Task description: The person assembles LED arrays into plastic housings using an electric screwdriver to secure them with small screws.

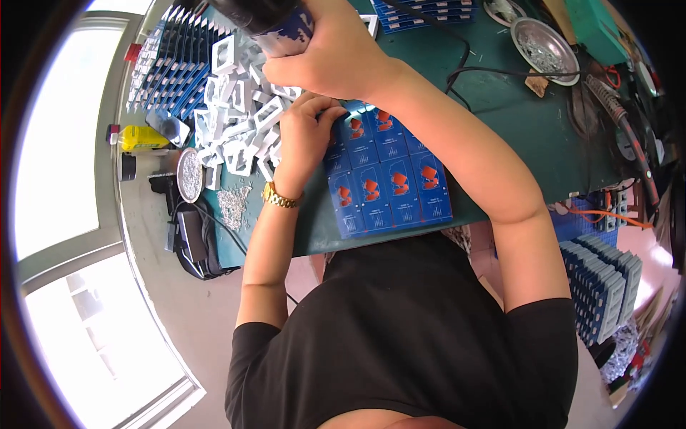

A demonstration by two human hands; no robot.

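My right hand (329,57) is wrapped around a black power screwdriver (261,18), held above the far side of the table; its tip is out of sight. Below it, my left hand (306,132) has its fingers bent and pressed together at the far left corner of a blue printed panel (389,189). What those fingers pinch, if anything, is hidden. Orange-red pictures repeat in rows across the panel, which lies flat near the table's front edge. Just left of my left hand is a heap of white rectangular plastic frames (239,118).
Small screws (234,206) lie loose by a metal dish (190,176) at the left. Stacked blue panels (168,71) and a yellow bottle (141,138) stand beyond. A larger metal bowl (544,50), a black cable (493,70) and tools occupy the green table's (493,132) right side.
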